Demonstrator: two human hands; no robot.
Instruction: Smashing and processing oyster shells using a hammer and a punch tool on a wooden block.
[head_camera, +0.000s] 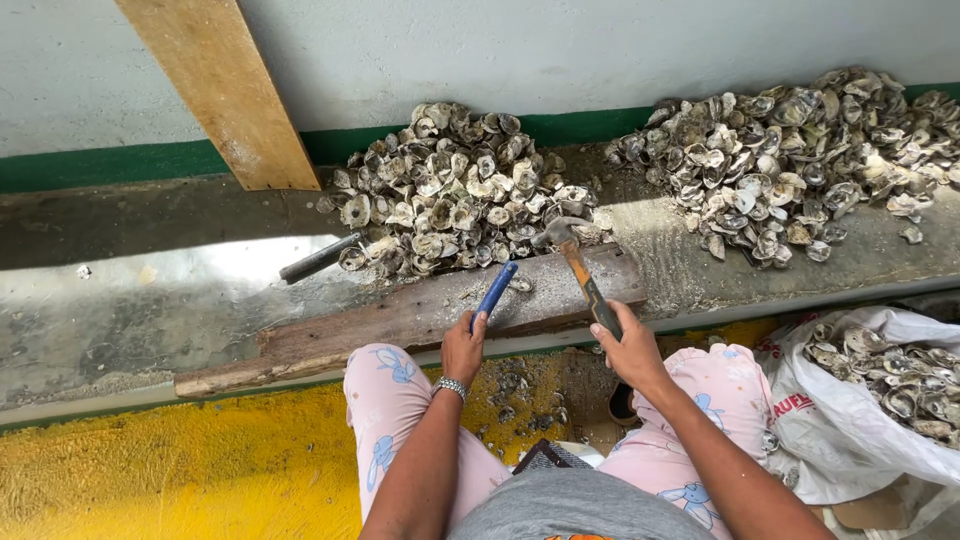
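Observation:
My left hand (463, 345) grips the lower end of a blue-handled tool (495, 290) whose tip rests on a worn wooden plank (400, 320). My right hand (630, 350) holds a hammer (580, 270) by its orange and dark handle. Its metal head is raised just above the plank's far edge, beside a pile of oyster shells (455, 190). A small shell piece (520, 285) lies on the plank near the blue tool's tip. A silver bracelet circles my left wrist.
A second shell pile (790, 150) lies at the right on the concrete ledge. A white sack (870, 400) holding shells sits at my right knee. A dark-handled tool (318, 258) lies left of the near pile. A wooden board (220, 90) leans on the wall. Yellow floor lies below.

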